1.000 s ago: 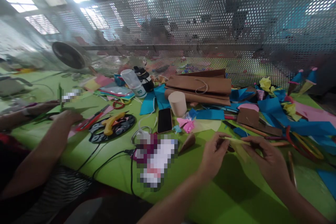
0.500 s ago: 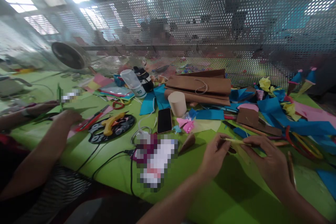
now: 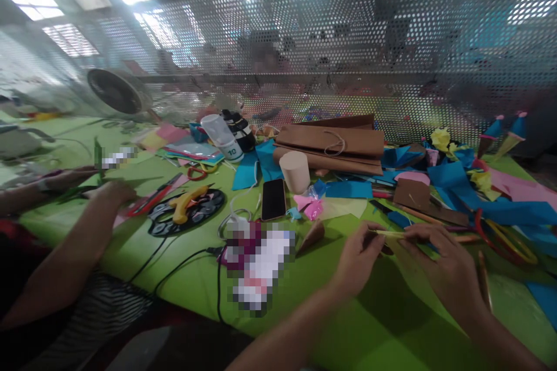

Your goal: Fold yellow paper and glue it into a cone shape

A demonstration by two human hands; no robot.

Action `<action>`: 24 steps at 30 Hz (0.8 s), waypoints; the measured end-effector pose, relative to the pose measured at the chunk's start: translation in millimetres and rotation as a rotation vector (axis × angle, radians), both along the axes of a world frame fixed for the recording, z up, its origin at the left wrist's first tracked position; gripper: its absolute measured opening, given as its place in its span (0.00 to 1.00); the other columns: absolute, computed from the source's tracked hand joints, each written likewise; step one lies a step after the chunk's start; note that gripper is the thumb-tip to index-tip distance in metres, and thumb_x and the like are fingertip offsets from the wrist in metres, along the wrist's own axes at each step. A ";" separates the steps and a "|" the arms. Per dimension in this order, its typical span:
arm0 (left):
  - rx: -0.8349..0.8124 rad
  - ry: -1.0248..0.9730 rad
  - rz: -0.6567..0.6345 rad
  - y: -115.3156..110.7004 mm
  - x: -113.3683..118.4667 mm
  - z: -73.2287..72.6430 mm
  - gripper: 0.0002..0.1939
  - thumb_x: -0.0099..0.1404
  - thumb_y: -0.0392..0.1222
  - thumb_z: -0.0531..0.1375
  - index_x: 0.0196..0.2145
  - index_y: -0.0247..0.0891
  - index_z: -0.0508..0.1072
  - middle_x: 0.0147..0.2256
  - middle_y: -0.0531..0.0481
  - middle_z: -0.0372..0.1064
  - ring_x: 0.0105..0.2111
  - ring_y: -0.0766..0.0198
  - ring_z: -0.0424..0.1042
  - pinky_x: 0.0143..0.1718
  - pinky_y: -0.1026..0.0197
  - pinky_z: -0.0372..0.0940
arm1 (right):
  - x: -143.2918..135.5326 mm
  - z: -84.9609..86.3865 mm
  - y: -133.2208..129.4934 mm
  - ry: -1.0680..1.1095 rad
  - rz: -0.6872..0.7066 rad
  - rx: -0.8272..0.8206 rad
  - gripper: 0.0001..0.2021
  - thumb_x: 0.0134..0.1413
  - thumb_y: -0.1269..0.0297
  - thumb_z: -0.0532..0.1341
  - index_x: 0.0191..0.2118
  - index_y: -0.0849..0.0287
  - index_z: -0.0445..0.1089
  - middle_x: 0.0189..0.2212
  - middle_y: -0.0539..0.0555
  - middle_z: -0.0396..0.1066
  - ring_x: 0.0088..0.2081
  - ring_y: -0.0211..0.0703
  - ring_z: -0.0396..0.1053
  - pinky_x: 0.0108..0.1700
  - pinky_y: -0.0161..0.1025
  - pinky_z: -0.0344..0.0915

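Observation:
A small piece of pale yellow paper (image 3: 394,236) is stretched between my two hands, above the green tabletop. My left hand (image 3: 360,252) pinches its left end between thumb and fingers. At the other end my right hand (image 3: 441,255) grips it the same way. Part of the paper is hidden behind the fingers. A brown paper cone (image 3: 311,236) lies on the table to the left of my left hand. Just beyond my hands are a craft knife (image 3: 391,214) with a blue part and brown paper scraps (image 3: 411,193).
A glue gun (image 3: 187,206) rests on a black tray at left, near a co-worker's hand (image 3: 113,191). Phones, one a black phone (image 3: 273,199), cables and a beige cylinder (image 3: 295,173) occupy the middle. Red-and-yellow-handled scissors (image 3: 500,237) lie at right; a perforated screen (image 3: 304,52) stands behind.
My hands stay in nearly the same place, and the yellow paper between them has tilted slightly. Elsewhere the table looks the same.

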State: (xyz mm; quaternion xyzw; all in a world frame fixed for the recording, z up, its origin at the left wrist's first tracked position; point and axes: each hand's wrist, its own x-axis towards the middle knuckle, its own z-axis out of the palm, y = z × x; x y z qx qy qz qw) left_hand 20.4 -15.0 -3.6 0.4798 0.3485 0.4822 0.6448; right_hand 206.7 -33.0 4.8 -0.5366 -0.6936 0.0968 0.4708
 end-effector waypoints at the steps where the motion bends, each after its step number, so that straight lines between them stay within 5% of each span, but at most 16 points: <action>1: 0.005 0.007 0.000 0.0 -0.1 0.2 0.14 0.69 0.49 0.63 0.43 0.36 0.71 0.34 0.50 0.72 0.35 0.64 0.74 0.39 0.62 0.67 | 0.4 -0.2 0.6 0.002 0.003 -0.011 0.12 0.65 0.49 0.64 0.36 0.50 0.73 0.40 0.55 0.76 0.43 0.53 0.75 0.44 0.49 0.72; 15: 0.073 0.086 0.003 1.1 -0.7 -3.1 0.10 0.71 0.43 0.61 0.46 0.36 0.73 0.37 0.47 0.75 0.37 0.63 0.76 0.41 0.61 0.68 | 3.8 2.1 -0.8 0.079 -0.010 -0.304 0.14 0.63 0.46 0.62 0.37 0.51 0.73 0.37 0.53 0.76 0.40 0.52 0.73 0.41 0.44 0.65; 24: 0.078 0.072 0.031 2.0 0.4 -4.8 0.08 0.70 0.42 0.61 0.43 0.36 0.75 0.35 0.49 0.74 0.36 0.63 0.76 0.41 0.62 0.69 | 0.3 3.7 -2.2 0.120 -0.004 -0.327 0.14 0.62 0.47 0.64 0.36 0.52 0.73 0.34 0.52 0.75 0.38 0.50 0.71 0.41 0.43 0.65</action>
